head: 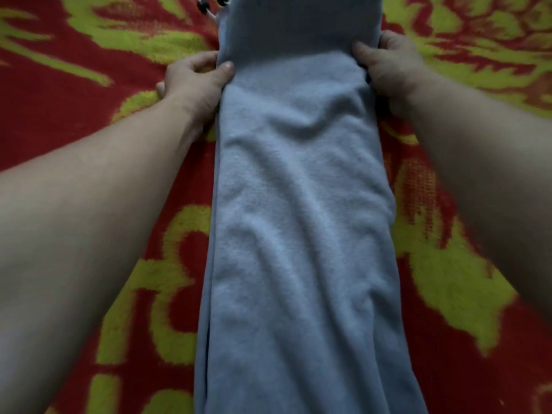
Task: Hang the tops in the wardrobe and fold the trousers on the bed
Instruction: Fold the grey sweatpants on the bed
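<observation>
Light blue fleece trousers (298,204) lie lengthwise down the middle of the bed, legs stacked one on the other. A folded-over layer ends in an edge across the top, between my hands. My left hand (194,79) pinches the left side of that edge, thumb on top and fingers tucked under the cloth. On the opposite side my right hand (388,70) grips the fabric the same way. White drawstrings with dark ends (209,7) poke out at the far left of the waistband.
The bed is covered by a red blanket with a yellow-green leaf pattern (89,70), spreading out on both sides of the trousers. No wardrobe or tops are in view.
</observation>
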A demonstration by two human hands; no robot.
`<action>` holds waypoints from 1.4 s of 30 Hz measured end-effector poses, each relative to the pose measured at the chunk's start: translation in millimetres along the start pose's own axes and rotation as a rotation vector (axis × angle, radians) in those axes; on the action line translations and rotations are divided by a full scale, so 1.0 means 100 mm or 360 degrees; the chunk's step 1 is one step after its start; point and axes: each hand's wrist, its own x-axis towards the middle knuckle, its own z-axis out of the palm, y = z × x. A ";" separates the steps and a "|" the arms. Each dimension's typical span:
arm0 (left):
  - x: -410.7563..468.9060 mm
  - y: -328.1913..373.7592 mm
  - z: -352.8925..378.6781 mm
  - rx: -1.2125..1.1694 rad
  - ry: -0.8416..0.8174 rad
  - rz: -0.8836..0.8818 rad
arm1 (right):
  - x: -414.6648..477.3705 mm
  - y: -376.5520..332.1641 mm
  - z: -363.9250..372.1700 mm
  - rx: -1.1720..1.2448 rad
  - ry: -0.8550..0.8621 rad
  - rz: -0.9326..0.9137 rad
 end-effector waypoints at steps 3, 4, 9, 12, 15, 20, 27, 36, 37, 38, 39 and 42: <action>-0.19 0.19 -0.07 -0.0099 -0.0153 0.0024 | -0.24 -0.19 -0.04 0.0094 0.0069 -0.0014; -0.25 0.28 -0.10 -0.0131 -0.0185 0.0013 | -0.33 -0.28 -0.04 0.0183 0.0091 -0.0050; -0.65 0.91 -0.30 -0.0342 -0.0127 -0.0050 | -0.83 -0.88 -0.21 0.0609 0.0041 -0.0093; -0.95 1.26 -0.37 -0.0503 -0.0224 -0.0098 | -1.13 -1.25 -0.36 0.0766 -0.0049 -0.0079; -1.26 1.52 -0.45 -0.0600 -0.0238 0.0038 | -1.41 -1.50 -0.52 0.0801 -0.0113 -0.0178; -1.84 1.22 -0.54 0.0027 0.0045 0.0468 | -1.98 -1.18 -0.60 0.0288 -0.0107 -0.0267; -2.91 -0.49 -0.64 0.1834 -0.0496 0.0644 | -3.11 0.39 -0.48 -0.1303 -0.0503 -0.0402; -3.15 -0.43 -0.51 0.1897 -0.0071 0.1140 | -3.41 0.41 -0.43 -0.1675 -0.0196 -0.0879; -3.17 -0.39 -0.52 0.1881 -0.0004 0.1197 | -3.44 0.40 -0.46 -0.1633 -0.0143 -0.0923; -3.20 -0.38 -0.52 0.1880 0.0044 0.1267 | -3.48 0.41 -0.50 -0.1631 -0.0114 -0.0939; -3.24 -0.39 -0.52 0.1891 0.0048 0.1338 | -3.51 0.44 -0.51 -0.1688 -0.0141 -0.0906; -3.36 -0.60 -0.49 0.2136 -0.0270 0.1398 | -3.59 0.61 -0.53 -0.1950 -0.0442 -0.0566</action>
